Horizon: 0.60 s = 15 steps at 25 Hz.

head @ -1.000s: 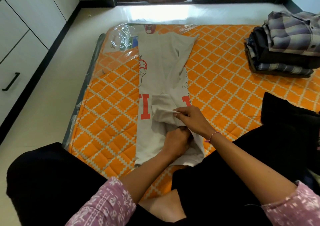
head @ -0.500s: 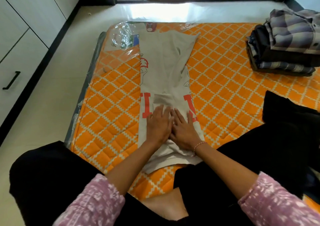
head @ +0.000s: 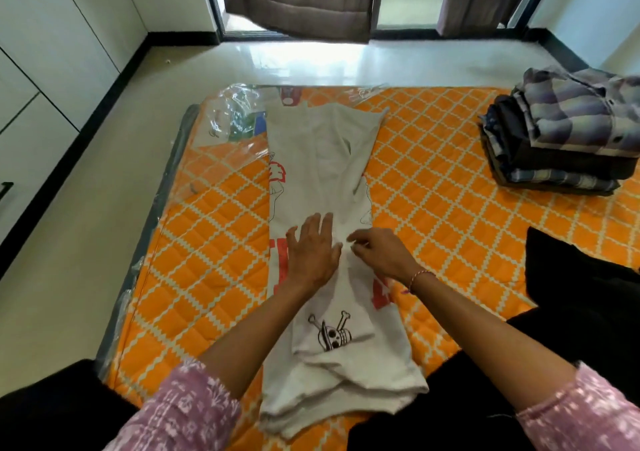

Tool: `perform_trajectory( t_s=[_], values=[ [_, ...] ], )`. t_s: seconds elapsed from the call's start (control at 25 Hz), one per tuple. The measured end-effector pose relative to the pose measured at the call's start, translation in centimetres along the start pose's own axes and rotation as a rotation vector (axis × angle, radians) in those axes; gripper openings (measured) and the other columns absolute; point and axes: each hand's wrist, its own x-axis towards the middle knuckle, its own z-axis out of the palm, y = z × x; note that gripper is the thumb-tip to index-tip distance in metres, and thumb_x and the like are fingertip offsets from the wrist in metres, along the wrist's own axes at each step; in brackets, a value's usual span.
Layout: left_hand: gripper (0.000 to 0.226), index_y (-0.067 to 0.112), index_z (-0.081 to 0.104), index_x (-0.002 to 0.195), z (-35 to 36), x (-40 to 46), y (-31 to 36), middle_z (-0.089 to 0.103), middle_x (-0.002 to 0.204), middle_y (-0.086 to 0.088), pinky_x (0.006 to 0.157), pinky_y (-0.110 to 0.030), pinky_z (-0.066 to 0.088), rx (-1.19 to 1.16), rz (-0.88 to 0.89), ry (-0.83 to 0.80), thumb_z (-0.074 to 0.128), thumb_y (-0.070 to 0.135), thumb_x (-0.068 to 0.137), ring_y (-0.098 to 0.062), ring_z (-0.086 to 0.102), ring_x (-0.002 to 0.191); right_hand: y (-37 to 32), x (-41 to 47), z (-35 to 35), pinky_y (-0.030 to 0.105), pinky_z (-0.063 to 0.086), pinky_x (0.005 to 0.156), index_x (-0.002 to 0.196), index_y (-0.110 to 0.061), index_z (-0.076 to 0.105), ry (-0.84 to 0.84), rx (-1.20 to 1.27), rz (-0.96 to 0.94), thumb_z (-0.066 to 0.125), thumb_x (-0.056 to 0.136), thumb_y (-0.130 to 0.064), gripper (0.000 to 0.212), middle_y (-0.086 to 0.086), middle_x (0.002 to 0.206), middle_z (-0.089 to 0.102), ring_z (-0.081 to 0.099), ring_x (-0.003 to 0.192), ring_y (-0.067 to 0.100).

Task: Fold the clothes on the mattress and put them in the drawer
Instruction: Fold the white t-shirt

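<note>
A light grey T-shirt (head: 322, 159) with red letters and a skull print lies folded into a long strip down the orange quilted mattress (head: 433, 180). My left hand (head: 313, 249) presses flat on the middle of the strip with its fingers spread. My right hand (head: 379, 253) lies right beside it on the shirt, fingers lightly bent and fingertips touching the cloth. The shirt's near end lies bunched in front of my knees.
A stack of folded plaid and dark clothes (head: 568, 139) sits at the mattress's far right. A black garment (head: 581, 288) lies at the right. White cabinet drawers (head: 31, 145) line the left wall. Crumpled clear plastic (head: 235, 114) covers the mattress's far left corner.
A second ago both hands gripped a fold near the shirt's lower end. They then flattened on the cloth and have slid farther up the strip; the skull print now shows below them.
</note>
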Motion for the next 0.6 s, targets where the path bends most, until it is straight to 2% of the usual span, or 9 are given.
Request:
perform_trajectory(
  t_s=[0.08,0.16,0.24,0.32,0.36,0.4,0.48,0.52,0.6],
  values=[
    [0.061,0.014,0.019,0.149,0.0,4.2,0.6,0.031,0.150,-0.011,0.106,-0.040,0.030,-0.061,-0.033,-0.086,0.043,0.036,0.098,-0.026,0.033,0.136,1.1,4.5,-1.5,0.041,0.048,0.087,0.107,0.008,0.066,0.154,0.093,0.152,0.053,0.093,-0.012,0.027,0.023,0.109,0.067,0.061,0.098,0.036],
    [0.063,0.011,0.021,0.148,0.6,7.4,0.8,0.037,0.143,-0.013,0.100,-0.037,0.037,-0.171,-0.072,-0.107,0.050,0.031,0.096,-0.027,0.042,0.127,2.2,9.0,-2.6,0.043,0.048,0.075,0.092,0.017,0.062,0.255,0.262,0.316,0.053,0.092,-0.009,0.028,0.035,0.095,0.062,0.058,0.082,0.043],
    [0.063,0.008,0.027,0.146,1.5,10.9,0.9,0.041,0.142,-0.012,0.099,-0.034,0.038,-0.401,-0.152,-0.068,0.055,0.025,0.092,-0.028,0.044,0.126,3.1,13.8,-3.7,0.042,0.049,0.071,0.081,0.017,0.059,0.341,0.494,0.445,0.055,0.091,-0.011,0.030,0.036,0.086,0.060,0.056,0.076,0.041],
    [0.054,0.006,0.043,0.138,2.1,14.5,1.4,0.053,0.134,-0.011,0.094,-0.029,0.041,-0.645,-0.206,-0.041,0.061,0.022,0.089,-0.026,0.051,0.121,3.8,18.1,-4.9,0.054,0.052,0.081,0.086,0.016,0.062,0.382,0.763,0.575,0.060,0.091,-0.018,0.034,0.034,0.091,0.061,0.059,0.081,0.040],
    [0.049,0.007,0.050,0.132,2.3,16.4,1.7,0.058,0.127,-0.010,0.089,-0.025,0.042,-0.777,-0.237,-0.046,0.064,0.021,0.087,-0.023,0.055,0.115,4.1,20.3,-5.6,0.054,0.052,0.078,0.082,0.012,0.062,0.398,0.827,0.630,0.062,0.090,-0.023,0.036,0.031,0.086,0.061,0.059,0.078,0.038],
    [0.046,0.008,0.054,0.128,2.6,18.1,2.1,0.061,0.120,-0.007,0.085,-0.022,0.043,-0.917,-0.282,-0.067,0.066,0.019,0.086,-0.019,0.058,0.108,4.5,22.4,-6.2,0.049,0.050,0.066,0.072,0.006,0.061,0.419,0.827,0.671,0.065,0.088,-0.030,0.040,0.026,0.074,0.057,0.056,0.069,0.035],
    [0.041,0.008,0.058,0.123,3.0,21.4,2.4,0.063,0.107,-0.002,0.083,-0.023,0.047,-1.150,-0.374,-0.120,0.069,0.013,0.084,-0.016,0.060,0.100,4.8,26.4,-7.2,0.033,0.032,0.048,0.057,-0.010,0.046,0.435,0.624,0.672,0.066,0.084,-0.045,0.049,0.008,0.057,0.044,0.043,0.052,0.023],
    [0.038,0.008,0.061,0.119,3.1,22.5,2.3,0.065,0.102,-0.001,0.084,-0.027,0.050,-1.213,-0.396,-0.134,0.070,0.010,0.082,-0.019,0.063,0.100,4.8,27.7,-7.7,0.030,0.032,0.048,0.061,-0.014,0.050,0.423,0.422,0.660,0.064,0.084,-0.050,0.044,0.006,0.060,0.046,0.045,0.054,0.021],
    [0.037,0.009,0.065,0.115,3.6,23.9,2.1,0.069,0.098,-0.003,0.085,-0.032,0.054,-1.236,-0.405,-0.166,0.071,0.006,0.079,-0.022,0.067,0.098,5.0,29.5,-8.0,0.033,0.048,0.063,0.105,-0.012,0.063,0.439,0.065,0.592,0.057,0.091,-0.041,0.032,0.014,0.088,0.062,0.060,0.082,0.026]
  ],
)
